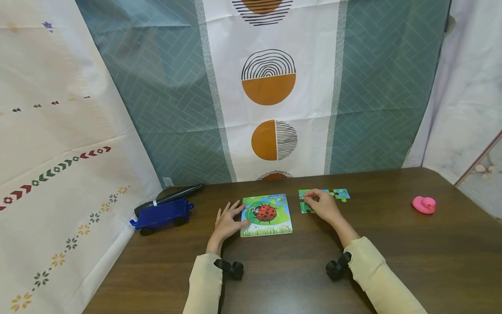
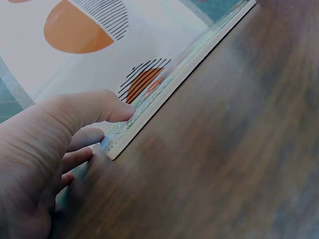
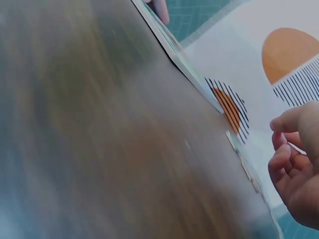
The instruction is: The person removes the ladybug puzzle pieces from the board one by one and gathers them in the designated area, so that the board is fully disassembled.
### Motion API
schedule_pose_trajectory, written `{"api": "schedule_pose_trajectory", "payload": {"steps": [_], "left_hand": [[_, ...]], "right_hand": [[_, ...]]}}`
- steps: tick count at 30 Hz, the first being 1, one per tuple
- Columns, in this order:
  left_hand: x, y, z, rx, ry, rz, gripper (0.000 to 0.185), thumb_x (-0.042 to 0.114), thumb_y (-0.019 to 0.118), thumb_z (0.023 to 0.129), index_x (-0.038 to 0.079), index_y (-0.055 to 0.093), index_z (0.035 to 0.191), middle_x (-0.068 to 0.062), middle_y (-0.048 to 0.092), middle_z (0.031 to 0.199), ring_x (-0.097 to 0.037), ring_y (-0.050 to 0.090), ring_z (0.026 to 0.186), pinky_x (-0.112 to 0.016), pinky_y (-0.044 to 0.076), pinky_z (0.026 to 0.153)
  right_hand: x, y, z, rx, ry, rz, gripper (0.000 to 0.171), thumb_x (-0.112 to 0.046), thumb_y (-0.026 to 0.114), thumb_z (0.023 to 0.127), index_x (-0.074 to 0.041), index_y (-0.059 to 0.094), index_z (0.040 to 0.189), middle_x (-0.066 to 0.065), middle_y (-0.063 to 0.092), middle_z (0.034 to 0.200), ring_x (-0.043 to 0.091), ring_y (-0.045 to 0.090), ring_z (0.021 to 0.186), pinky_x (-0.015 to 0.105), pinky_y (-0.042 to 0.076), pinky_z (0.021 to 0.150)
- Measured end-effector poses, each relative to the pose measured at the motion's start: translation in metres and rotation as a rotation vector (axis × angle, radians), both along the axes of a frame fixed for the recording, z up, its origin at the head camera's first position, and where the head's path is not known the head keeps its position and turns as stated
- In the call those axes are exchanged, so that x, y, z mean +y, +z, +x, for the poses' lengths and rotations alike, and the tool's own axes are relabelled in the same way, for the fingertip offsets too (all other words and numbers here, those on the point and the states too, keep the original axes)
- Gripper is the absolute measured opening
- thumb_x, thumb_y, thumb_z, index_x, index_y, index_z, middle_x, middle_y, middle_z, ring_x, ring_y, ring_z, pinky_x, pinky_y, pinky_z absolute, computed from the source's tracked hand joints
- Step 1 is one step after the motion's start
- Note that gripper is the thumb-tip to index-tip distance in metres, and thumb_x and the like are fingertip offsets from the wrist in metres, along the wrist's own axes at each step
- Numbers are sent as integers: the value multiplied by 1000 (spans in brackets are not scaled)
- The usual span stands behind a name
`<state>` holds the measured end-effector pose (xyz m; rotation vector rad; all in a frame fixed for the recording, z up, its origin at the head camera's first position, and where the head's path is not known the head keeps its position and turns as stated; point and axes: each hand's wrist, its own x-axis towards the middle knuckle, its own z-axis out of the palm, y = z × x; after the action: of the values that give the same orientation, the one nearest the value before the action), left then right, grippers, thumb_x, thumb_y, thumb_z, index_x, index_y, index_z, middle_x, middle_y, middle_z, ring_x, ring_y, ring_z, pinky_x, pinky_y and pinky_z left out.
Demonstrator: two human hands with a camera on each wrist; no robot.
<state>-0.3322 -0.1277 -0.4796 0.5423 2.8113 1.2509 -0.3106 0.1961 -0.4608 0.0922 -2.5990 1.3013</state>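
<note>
Flat on the dark wooden worktop [image 1: 392,244], near its middle: a ladybird jigsaw board [image 1: 266,215], thin and square, lying face up. Steadied at its left edge by the left hand [image 1: 227,221], fingers [image 2: 94,112] straight and spread, tips resting on the board's corner, nothing pinched. Just right of the board, a few loose green puzzle pieces [image 1: 340,193] lying flat. Over them the right hand [image 1: 322,204], fingers [image 3: 284,159] curled in above 1 piece; whether a piece is actually pinched cannot be told, since the head view hides it and the right wrist view is blurred.

Likely handling, judged from looks: pieces light, stiff, flat card or thin wood, hard to lift straight off a smooth surface. Best taken at an edge or tab, between thumb and forefinger, or slid toward the worktop's edge first. Board also light and prone to sliding on the polished wood, hence worth pressing down at a corner. Not fragile, though tabs could bend if forced.

Elsewhere: a blue toy wagon [image 1: 161,215] and a black marker [image 1: 170,198] at the far left, a pink rubber duck [image 1: 424,204] well apart on the right, patterned curtains [image 1: 270,87] behind.
</note>
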Motion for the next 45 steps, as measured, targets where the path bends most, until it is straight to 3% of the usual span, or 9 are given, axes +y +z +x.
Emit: {"api": "schedule_pose_trajectory", "payload": {"steps": [8, 15, 23, 32, 40, 45], "left_hand": [[0, -4, 1, -5, 6, -8, 66, 27, 73, 83, 9, 51, 142, -14, 34, 158, -41, 16, 151, -63, -2, 121], [-1, 1, -2, 1, 8, -10, 66, 28, 73, 83, 10, 52, 142, -12, 34, 159, -39, 16, 151, -61, -2, 122], [-4, 2, -2, 3, 16, -26, 65, 28, 73, 83, 10, 52, 142, -12, 33, 159, -38, 15, 152, -62, -2, 122], [0, 1, -3, 7, -1, -41, 64, 28, 72, 84, 10, 51, 143, -13, 32, 159, -39, 15, 152, -61, -2, 122], [2, 1, -1, -8, 6, -30, 65, 27, 73, 84, 10, 51, 143, -13, 32, 159, -39, 15, 151, -60, -2, 122], [1, 2, 0, -8, 9, -21, 65, 27, 73, 83, 10, 52, 142, -13, 33, 159, -39, 15, 151, -61, -2, 122]], "right_hand": [[-38, 7, -10, -62, 138, -10, 25, -15, 58, 96, 0, 66, 114, 16, 67, 104, 23, 59, 89, 29, 48, 70], [-74, 13, -20, -208, 252, 18, 37, -19, 63, 93, 2, 63, 123, 19, 65, 104, 20, 61, 76, 29, 49, 63], [-90, 13, -15, -285, 246, 72, 46, -25, 73, 87, -1, 63, 125, 16, 65, 110, 26, 61, 99, 37, 53, 78], [-91, 10, -11, -301, 239, 58, 49, -18, 77, 82, -1, 63, 127, 8, 57, 93, 19, 47, 79, 28, 38, 65], [-95, 12, -10, -318, 188, 110, 46, -18, 76, 83, -7, 64, 125, 12, 60, 103, 22, 51, 84, 32, 43, 69], [-98, 15, -10, -338, 177, 103, 44, -17, 76, 83, -7, 62, 124, 9, 55, 95, 21, 46, 77, 31, 39, 66]]}}
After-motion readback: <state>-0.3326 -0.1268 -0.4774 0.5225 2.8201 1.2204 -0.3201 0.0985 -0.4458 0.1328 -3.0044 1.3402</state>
